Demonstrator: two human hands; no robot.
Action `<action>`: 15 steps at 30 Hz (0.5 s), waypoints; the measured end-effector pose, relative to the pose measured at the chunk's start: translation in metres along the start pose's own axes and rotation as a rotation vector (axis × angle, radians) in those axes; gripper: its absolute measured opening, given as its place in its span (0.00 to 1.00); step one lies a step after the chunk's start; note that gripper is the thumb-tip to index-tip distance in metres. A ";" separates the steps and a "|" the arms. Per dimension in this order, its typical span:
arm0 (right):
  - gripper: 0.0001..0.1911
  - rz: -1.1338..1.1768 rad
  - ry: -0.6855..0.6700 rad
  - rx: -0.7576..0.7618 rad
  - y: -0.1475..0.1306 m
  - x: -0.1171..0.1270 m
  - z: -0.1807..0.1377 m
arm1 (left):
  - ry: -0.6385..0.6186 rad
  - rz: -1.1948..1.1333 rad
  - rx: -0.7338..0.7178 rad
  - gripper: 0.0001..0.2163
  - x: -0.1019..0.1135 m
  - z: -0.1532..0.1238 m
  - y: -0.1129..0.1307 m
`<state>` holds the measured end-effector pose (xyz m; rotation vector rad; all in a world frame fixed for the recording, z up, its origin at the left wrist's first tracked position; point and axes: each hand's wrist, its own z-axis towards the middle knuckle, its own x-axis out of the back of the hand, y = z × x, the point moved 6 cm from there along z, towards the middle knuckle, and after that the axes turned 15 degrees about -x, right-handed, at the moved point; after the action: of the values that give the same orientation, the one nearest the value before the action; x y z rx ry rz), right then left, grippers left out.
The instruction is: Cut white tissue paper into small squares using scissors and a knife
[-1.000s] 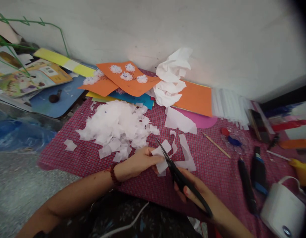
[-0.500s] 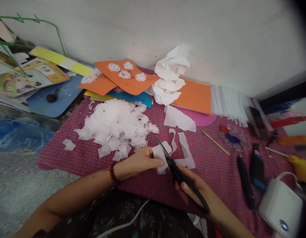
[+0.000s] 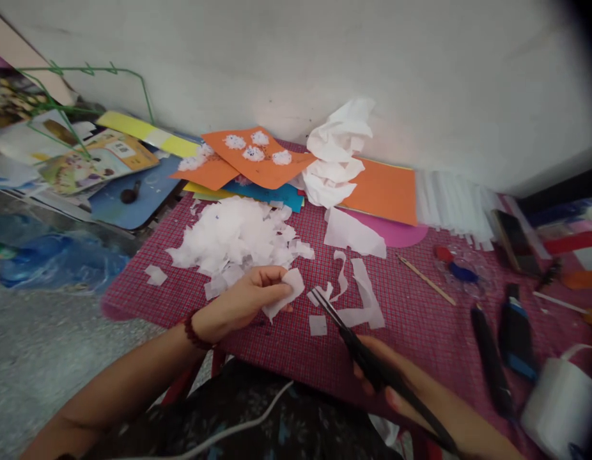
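Note:
My left hand (image 3: 248,299) pinches a small piece of white paper (image 3: 285,294) just in front of a pile of white paper squares (image 3: 233,236). My right hand (image 3: 411,396) grips black scissors (image 3: 367,354) whose blades are shut, their tips near a few loose scraps. One small cut square (image 3: 318,325) lies on the red checked cloth (image 3: 411,319) between the two hands. Curled white offcuts (image 3: 360,297) lie just beyond the scissor tips.
Orange cards with white paper flowers (image 3: 255,156) and crumpled white paper (image 3: 337,153) lie by the wall. Pens (image 3: 490,361), a wooden stick (image 3: 425,280), white strips (image 3: 452,204) and a white device (image 3: 562,406) sit to the right. Books (image 3: 99,169) and a blue bag (image 3: 56,262) lie left.
The scissors have closed and drawn back to the right, away from the paper. A small cut square now lies on the cloth. My left hand has moved left, still holding the remaining piece.

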<state>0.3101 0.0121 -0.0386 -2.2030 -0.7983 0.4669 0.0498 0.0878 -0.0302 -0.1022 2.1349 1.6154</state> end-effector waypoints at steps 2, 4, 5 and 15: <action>0.38 0.071 0.046 0.009 0.004 0.000 0.000 | 0.031 -0.018 -0.054 0.12 0.005 -0.003 0.003; 0.38 0.181 0.101 0.016 0.009 -0.001 0.001 | 0.069 -0.051 -0.107 0.13 0.011 -0.007 0.007; 0.38 0.234 0.117 0.021 0.011 -0.001 0.001 | 0.092 -0.069 -0.124 0.13 0.014 -0.009 0.009; 0.36 -0.017 -0.143 -0.017 -0.028 -0.031 0.014 | 0.154 -0.229 -0.160 0.18 0.031 -0.025 0.000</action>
<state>0.2683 0.0141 -0.0243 -2.1958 -0.8985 0.6166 0.0141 0.0710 -0.0371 -0.5177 2.0146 1.6834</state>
